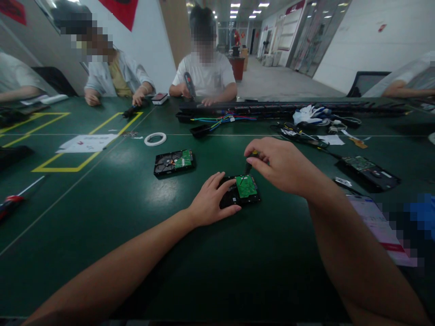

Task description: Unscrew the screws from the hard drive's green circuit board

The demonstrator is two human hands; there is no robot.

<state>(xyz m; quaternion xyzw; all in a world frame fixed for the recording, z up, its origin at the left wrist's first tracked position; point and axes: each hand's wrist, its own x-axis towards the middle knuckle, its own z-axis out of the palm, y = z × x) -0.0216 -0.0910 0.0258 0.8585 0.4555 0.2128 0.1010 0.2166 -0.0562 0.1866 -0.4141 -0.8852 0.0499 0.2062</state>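
A black hard drive with a green circuit board lies on the green table in front of me. My left hand rests over its left side, thumb and fingers spread along the edges, steadying it against the table. Above the board, my right hand pinches the handle of a dark screwdriver, whose thin shaft points down onto the green board. The tip's exact contact is too small to tell. A second hard drive lies farther back to the left, board side up.
Another drive lies at the right, near a pink-and-white sheet. A white tape ring, a red-handled screwdriver, white gloves and cables lie around. People sit across the table, one holding a power tool.
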